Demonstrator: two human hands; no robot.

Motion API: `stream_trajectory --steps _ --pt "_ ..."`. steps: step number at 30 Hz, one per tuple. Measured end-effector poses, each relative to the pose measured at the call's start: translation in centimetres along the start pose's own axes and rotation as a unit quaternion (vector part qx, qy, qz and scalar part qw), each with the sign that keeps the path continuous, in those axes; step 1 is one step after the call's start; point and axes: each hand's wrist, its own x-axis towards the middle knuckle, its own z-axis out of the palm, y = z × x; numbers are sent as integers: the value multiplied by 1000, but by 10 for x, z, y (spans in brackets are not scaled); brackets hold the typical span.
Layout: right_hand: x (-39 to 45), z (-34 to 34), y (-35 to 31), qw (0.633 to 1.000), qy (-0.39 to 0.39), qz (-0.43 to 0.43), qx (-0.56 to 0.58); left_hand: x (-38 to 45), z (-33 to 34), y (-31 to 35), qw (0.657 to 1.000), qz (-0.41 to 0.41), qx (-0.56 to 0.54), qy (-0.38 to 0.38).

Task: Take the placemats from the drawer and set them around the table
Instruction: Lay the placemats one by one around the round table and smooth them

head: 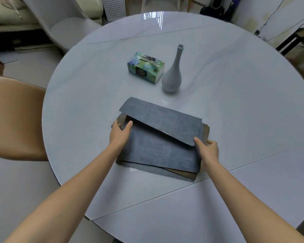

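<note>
placemats (pixel 158 151) stacked on near middle of round table (pixel 235 102) | top mat (pixel 161 120) lifted, tilted up off the stack | left hand (pixel 120 133) pinches stack's left edge | right hand (pixel 207 149) pinches top mat's near right corner | tissue box (pixel 146 67) and vase (pixel 172 76) side by side beyond the stack | tan chair (pixel 14 116) at left

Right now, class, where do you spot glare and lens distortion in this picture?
Head view: glare, a bright window reflection on the glossy table at its far edge; wide-angle distortion bows the table rim and stretches both forearms; the placemats and vase in the centre look fairly sharp.
</note>
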Motion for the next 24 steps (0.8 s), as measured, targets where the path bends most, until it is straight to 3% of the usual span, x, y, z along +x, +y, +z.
stream_trajectory --steps 5,12,16,21,24 --pt "-5 -7 -8 990 -93 71 79 4 12 1 999 -19 -5 -27" --pt "-14 -3 -4 988 -95 86 87 9 -1 -5 997 -65 39 1" --pt "-18 -3 -1 990 -93 72 84 6 -2 -12 998 -61 3 -26" --pt "-10 -5 -4 992 -79 69 74 11 -11 -13 996 -27 75 -29" --pt "-8 -3 -5 995 -61 62 40 8 -13 -10 999 -24 34 -3"
